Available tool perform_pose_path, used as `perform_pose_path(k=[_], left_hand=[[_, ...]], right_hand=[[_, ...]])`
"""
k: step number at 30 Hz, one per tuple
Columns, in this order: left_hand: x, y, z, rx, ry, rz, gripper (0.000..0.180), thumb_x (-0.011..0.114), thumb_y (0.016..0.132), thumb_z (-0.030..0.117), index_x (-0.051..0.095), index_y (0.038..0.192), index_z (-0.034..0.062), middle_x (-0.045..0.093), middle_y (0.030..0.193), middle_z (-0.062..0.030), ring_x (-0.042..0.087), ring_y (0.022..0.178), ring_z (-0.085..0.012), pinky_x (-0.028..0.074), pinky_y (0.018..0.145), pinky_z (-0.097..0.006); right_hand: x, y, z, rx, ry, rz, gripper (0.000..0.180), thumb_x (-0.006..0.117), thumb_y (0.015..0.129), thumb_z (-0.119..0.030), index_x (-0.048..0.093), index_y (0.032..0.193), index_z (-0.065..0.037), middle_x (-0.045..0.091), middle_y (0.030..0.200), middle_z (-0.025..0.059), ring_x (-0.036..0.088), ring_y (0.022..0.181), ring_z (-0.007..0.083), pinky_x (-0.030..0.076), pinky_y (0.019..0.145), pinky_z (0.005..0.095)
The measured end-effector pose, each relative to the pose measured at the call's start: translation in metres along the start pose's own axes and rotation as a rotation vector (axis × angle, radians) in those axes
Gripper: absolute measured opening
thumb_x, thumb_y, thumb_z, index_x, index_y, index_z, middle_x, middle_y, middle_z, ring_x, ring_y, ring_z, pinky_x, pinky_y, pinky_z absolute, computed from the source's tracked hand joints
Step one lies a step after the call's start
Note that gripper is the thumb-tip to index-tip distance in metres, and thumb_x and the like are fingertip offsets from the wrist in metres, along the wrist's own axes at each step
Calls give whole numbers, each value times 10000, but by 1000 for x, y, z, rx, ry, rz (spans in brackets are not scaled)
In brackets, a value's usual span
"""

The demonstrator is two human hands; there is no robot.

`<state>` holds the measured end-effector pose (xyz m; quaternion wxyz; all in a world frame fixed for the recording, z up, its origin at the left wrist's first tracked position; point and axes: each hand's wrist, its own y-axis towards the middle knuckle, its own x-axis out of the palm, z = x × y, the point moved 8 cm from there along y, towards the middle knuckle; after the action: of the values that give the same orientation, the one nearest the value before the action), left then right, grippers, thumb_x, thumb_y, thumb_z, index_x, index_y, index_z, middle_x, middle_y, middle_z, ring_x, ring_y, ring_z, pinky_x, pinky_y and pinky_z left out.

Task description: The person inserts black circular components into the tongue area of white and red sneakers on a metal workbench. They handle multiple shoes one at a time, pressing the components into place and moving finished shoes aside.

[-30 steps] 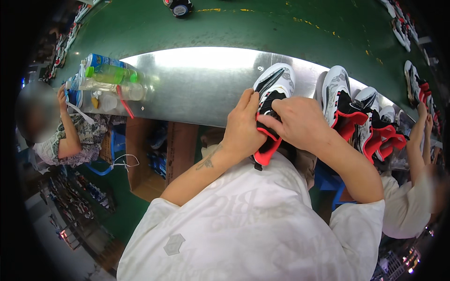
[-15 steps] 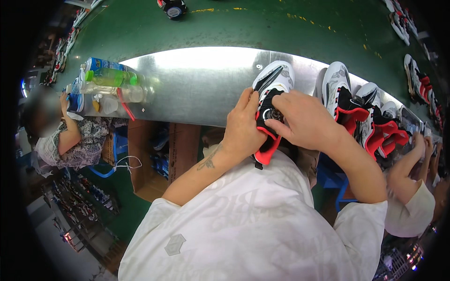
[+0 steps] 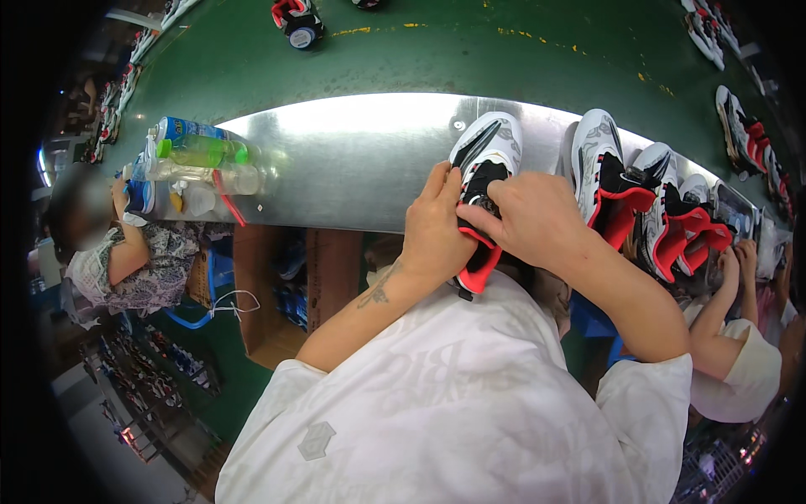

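A white, grey and black sneaker [image 3: 501, 139] with red lining rests at the metal table's near edge, toe pointing away from me. My left hand [image 3: 438, 231] is wrapped round its left side, near the collar. Over the laces and tongue, my right hand [image 3: 537, 214] is closed, fingers curled and thumb at the shoe opening. What its fingertips pinch is hidden beneath the hand. Just to the right stands a similar sneaker [image 3: 598, 143], apart from the one I hold.
More matching sneakers [image 3: 672, 227] line the table on the right, near a co-worker's arms [image 3: 726, 294]. Plastic bottles [image 3: 206, 151] lie on the left end of the metal table [image 3: 336, 160]. A cardboard box [image 3: 332, 277] stands below. Another person [image 3: 126, 252] sits at left.
My right hand's fingers and thumb have shifted slightly over the laces, while the left keeps its hold. Shoes on the green surface beyond have moved left. The whole view has tilted a little.
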<state>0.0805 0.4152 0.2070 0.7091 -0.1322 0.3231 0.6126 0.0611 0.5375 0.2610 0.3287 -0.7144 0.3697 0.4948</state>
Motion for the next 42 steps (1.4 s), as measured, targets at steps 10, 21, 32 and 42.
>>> perform_pose_path(k=[10, 21, 32, 42], left_hand=[[-3, -1, 7, 18, -21, 6, 719, 801, 698, -28, 567, 1370, -134, 597, 1415, -297, 708, 1029, -508, 608, 826, -500], [-9, 3, 5, 40, -44, 33, 598, 818, 711, -19, 626, 1272, -92, 662, 1273, -229, 714, 970, -465, 602, 796, -452], [13, 1, 10, -37, 186, -473, 714, 775, 770, 9, 460, 1401, -105, 490, 1464, -315, 673, 1125, -521, 596, 911, -550], [-68, 149, -20, 120, 196, -58, 259, 714, 759, 56, 718, 1008, -14, 748, 878, -273, 729, 913, -503, 600, 837, -573]], right_hand=[[4, -8, 1, 20, 122, 99, 519, 705, 997, -509, 702, 773, -42, 688, 647, 155, 705, 628, 374, 555, 604, 491], [-4, -46, -7, 76, 392, 240, 509, 858, 856, -383, 681, 1134, 5, 669, 883, 168, 670, 841, 369, 547, 718, 483], [9, -48, -17, 75, 39, 174, 846, 891, 764, -249, 518, 1445, 84, 641, 1079, 161, 690, 988, 353, 573, 806, 472], [-116, -102, 48, 47, -77, 344, 663, 714, 743, 45, 642, 1397, -30, 612, 1318, 181, 582, 1282, 401, 481, 1097, 496]])
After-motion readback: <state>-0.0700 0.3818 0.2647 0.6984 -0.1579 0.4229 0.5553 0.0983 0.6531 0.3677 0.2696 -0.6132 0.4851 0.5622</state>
